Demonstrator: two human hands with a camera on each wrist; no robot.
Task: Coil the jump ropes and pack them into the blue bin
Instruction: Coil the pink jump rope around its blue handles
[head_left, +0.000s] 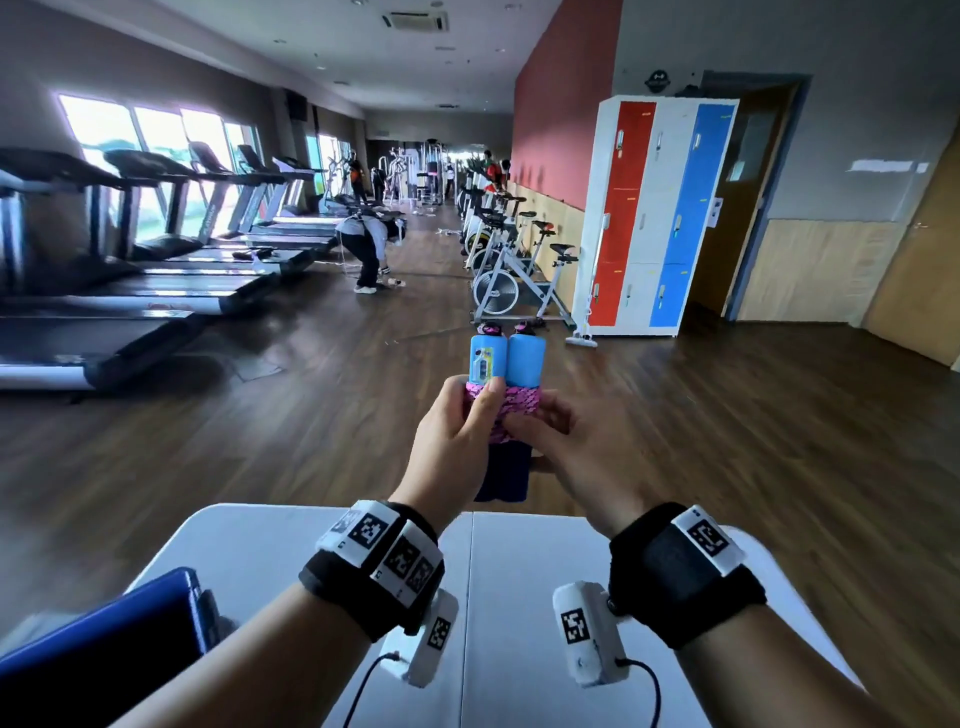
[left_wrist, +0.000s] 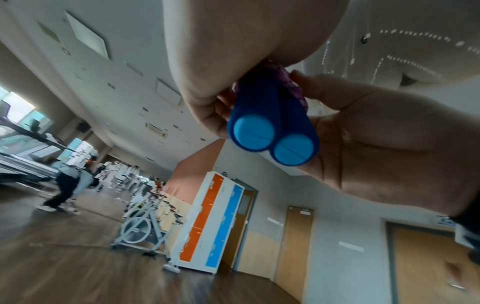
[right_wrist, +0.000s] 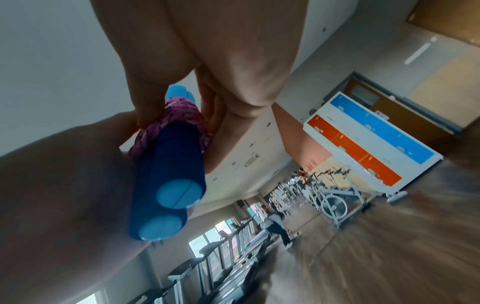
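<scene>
One jump rope (head_left: 501, 364) is held upright above the table's far edge, its two blue handles side by side. A pink-purple cord (head_left: 511, 402) is wound around their middle. My left hand (head_left: 475, 410) grips the bundle from the left, thumb across the cord. From the right, my right hand (head_left: 540, 421) pinches the cord windings. The left wrist view shows the handles' round end caps (left_wrist: 272, 139) between both palms. The right wrist view shows the cord (right_wrist: 179, 115) under my fingers. The blue bin (head_left: 104, 639) sits on the table at lower left, partly out of frame.
A white folding table (head_left: 493, 571) lies under my forearms. Beyond it is wooden gym floor with treadmills (head_left: 130, 312) on the left, exercise bikes (head_left: 514, 280) and a red, white and blue locker (head_left: 654, 218) on the right. A person (head_left: 366, 249) bends over farther back.
</scene>
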